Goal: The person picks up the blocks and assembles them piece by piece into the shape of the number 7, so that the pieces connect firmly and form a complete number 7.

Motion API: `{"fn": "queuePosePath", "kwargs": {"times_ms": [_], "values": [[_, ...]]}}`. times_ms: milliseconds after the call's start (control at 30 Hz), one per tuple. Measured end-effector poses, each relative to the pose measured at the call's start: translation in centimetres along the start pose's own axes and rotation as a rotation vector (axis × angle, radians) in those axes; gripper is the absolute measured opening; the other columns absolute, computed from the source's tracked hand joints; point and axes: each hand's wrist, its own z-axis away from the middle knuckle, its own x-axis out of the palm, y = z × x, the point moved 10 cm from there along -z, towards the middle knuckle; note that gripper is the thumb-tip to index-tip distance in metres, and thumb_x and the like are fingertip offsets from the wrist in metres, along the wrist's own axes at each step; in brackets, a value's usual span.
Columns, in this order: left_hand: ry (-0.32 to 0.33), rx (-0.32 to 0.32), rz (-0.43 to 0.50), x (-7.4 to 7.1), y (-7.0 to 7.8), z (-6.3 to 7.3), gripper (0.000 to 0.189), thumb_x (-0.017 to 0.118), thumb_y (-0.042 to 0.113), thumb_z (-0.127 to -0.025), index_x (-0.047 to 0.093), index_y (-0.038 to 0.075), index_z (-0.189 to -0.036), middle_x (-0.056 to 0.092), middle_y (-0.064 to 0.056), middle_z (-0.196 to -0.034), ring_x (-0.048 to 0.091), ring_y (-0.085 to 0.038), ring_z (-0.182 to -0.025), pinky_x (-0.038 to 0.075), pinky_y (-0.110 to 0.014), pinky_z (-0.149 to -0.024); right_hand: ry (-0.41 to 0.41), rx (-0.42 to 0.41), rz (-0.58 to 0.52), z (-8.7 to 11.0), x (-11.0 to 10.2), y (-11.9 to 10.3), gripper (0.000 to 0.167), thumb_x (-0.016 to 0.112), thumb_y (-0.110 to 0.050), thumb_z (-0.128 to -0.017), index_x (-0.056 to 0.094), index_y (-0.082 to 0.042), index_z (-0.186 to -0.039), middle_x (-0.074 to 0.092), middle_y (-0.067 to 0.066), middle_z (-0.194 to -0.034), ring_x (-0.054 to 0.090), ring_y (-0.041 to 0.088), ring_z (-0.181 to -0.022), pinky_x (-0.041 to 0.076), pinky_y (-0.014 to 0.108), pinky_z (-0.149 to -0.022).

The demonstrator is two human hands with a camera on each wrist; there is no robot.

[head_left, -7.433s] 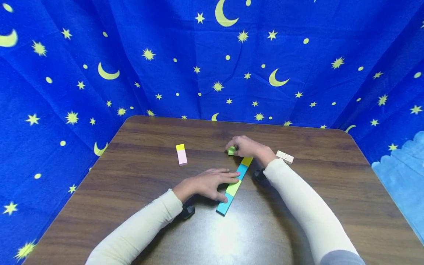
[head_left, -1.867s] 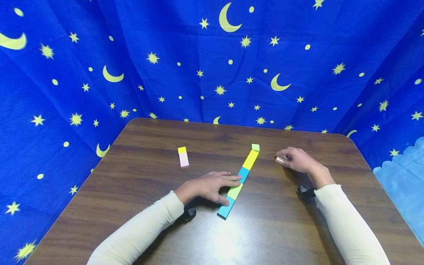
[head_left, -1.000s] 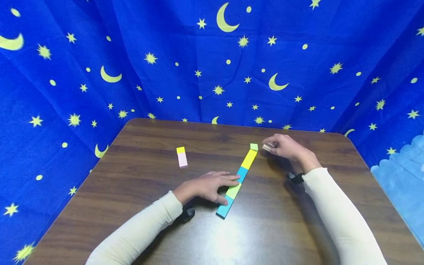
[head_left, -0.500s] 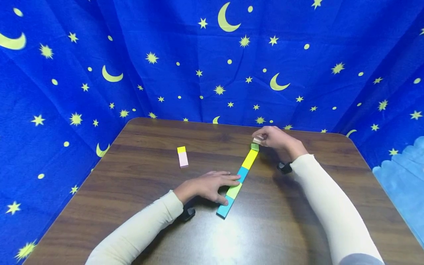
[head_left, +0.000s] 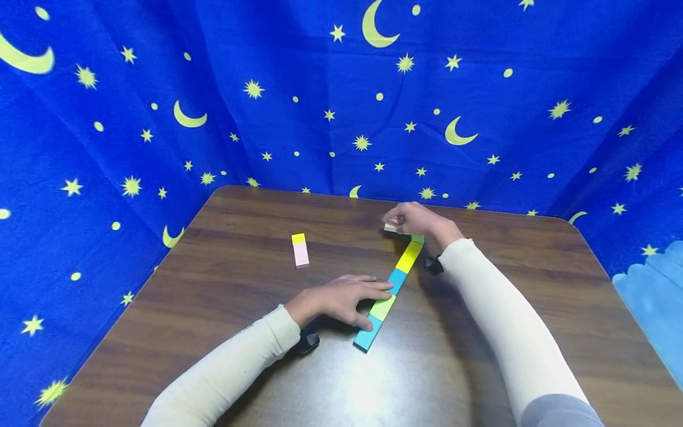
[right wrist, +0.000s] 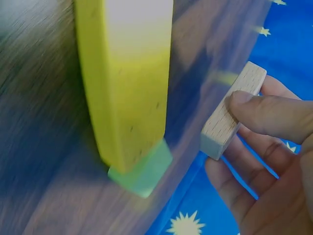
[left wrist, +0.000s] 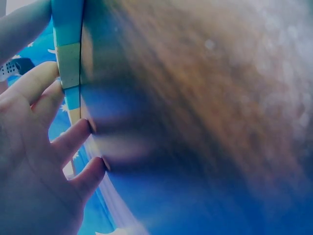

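Observation:
My right hand [head_left: 418, 220] pinches a pale wooden block [right wrist: 234, 110] between thumb and fingers, just past the far end of a slanting row of blocks. That row runs from a blue block [head_left: 367, 338] nearest me through a light green block [head_left: 383, 308], a second blue block [head_left: 396, 279] and a yellow block [head_left: 408, 257]. A small green block [right wrist: 144, 171] ends it, partly covered by my right hand in the head view. My left hand [head_left: 341, 299] lies with spread, fairly straight fingers along the row's left side, thumb and fingertips at the blue and light green blocks.
To the left on the brown wooden table [head_left: 240, 296], a small yellow block [head_left: 298, 238] lies end to end with a pink block [head_left: 301, 255]. A blue curtain [head_left: 299, 130] with moons and stars hangs behind the table's far edge.
My right hand placed the small green block at the row's far end, picked up the wooden block at the right and carried it left past that end. My left hand stayed on the row.

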Motion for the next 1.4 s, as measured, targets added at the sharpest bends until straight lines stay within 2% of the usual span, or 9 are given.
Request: {"fn": "queuePosePath", "kwargs": {"times_ms": [133,333,500,800,1100,1400], "values": [[-0.003,0.012,0.002,0.1,0.2,-0.3,0.072,0.070,0.043,-0.090,0.038,0.029,-0.153,0.021,0.016,-0.166,0.020,-0.022,-0.155,0.021,-0.054,-0.124,-0.022,0.019,-0.003,-0.5,0.6,0.0,0.042,0.058,0.007,-0.090,0.067,-0.008,-0.128,0.064,0.017,-0.134,0.063,0.033,-0.115,0.054,0.047,-0.097],[-0.010,-0.007,0.018,0.2,-0.1,-0.3,0.072,0.071,0.042,-0.090,0.039,0.030,-0.153,0.020,0.017,-0.165,0.019,-0.022,-0.156,0.018,-0.054,-0.125,-0.041,0.071,-0.010,-1.3,1.8,0.4,0.044,0.059,0.005,-0.090,0.067,-0.013,-0.129,0.062,0.017,-0.136,0.061,0.035,-0.121,0.051,0.049,-0.103],[-0.008,-0.011,0.022,0.2,-0.2,-0.3,0.072,0.071,0.042,-0.090,0.039,0.030,-0.153,0.020,0.018,-0.165,0.019,-0.022,-0.156,0.017,-0.056,-0.125,-0.042,0.114,-0.020,-1.5,2.6,1.4,0.042,0.060,0.002,-0.089,0.068,-0.014,-0.128,0.063,0.016,-0.134,0.061,0.031,-0.114,0.050,0.046,-0.101],[-0.005,-0.024,0.004,0.2,-0.2,-0.4,0.073,0.071,0.042,-0.089,0.038,0.032,-0.153,0.020,0.019,-0.165,0.019,-0.021,-0.156,0.016,-0.056,-0.125,-0.005,0.106,-0.093,-1.0,2.4,2.2,0.037,0.064,-0.001,-0.090,0.069,-0.010,-0.126,0.070,0.014,-0.126,0.065,0.029,-0.110,0.053,0.044,-0.096],[-0.018,-0.025,-0.002,0.3,0.0,-0.4,0.072,0.068,0.043,-0.091,0.035,0.034,-0.154,0.017,0.018,-0.166,0.018,-0.022,-0.156,0.018,-0.053,-0.125,-0.003,0.163,-0.159,-0.3,2.4,3.4,0.033,0.063,-0.003,-0.092,0.070,-0.010,-0.124,0.068,0.013,-0.129,0.061,0.027,-0.108,0.052,0.041,-0.092],[-0.021,-0.005,-0.008,0.3,0.1,-0.4,0.072,0.067,0.042,-0.092,0.034,0.030,-0.155,0.017,0.015,-0.167,0.018,-0.025,-0.156,0.018,-0.053,-0.125,0.034,0.168,-0.184,0.1,2.1,4.2,0.031,0.063,-0.003,-0.091,0.071,-0.008,-0.120,0.070,0.013,-0.126,0.062,0.029,-0.111,0.051,0.044,-0.096]]}}
